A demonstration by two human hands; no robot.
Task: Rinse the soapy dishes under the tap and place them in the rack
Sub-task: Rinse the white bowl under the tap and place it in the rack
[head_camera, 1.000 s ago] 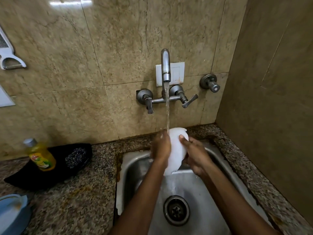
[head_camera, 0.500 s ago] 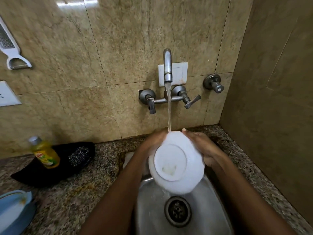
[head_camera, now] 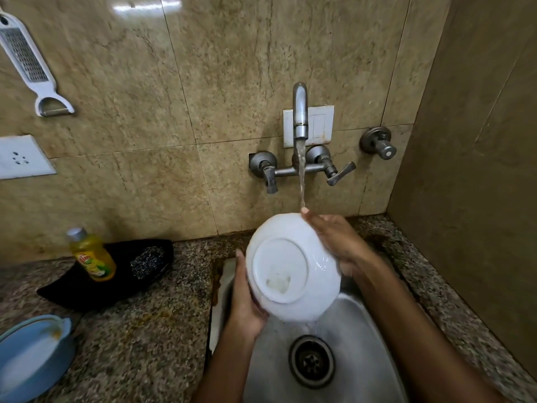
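A white bowl (head_camera: 292,269) is held over the steel sink (head_camera: 357,338) with its underside turned toward me. My left hand (head_camera: 247,298) grips its lower left rim. My right hand (head_camera: 340,242) holds the upper right rim, fingertips at the top edge. The wall tap (head_camera: 300,112) is running, and its stream lands at the bowl's top edge by my right fingertips. Water drips from the bowl's lower edge toward the drain (head_camera: 311,362). No rack is in view.
On the granite counter to the left lie a yellow dish-soap bottle (head_camera: 91,254) on a black cloth (head_camera: 116,274) with a scrubber (head_camera: 146,261), and a blue dish (head_camera: 32,356) at the front left. A grater (head_camera: 29,62) hangs on the wall. A side wall stands at the right.
The bowl has turned from edge-on to showing its underside, and has shifted slightly. My left hand has slid from the top rim down to the lower left rim.
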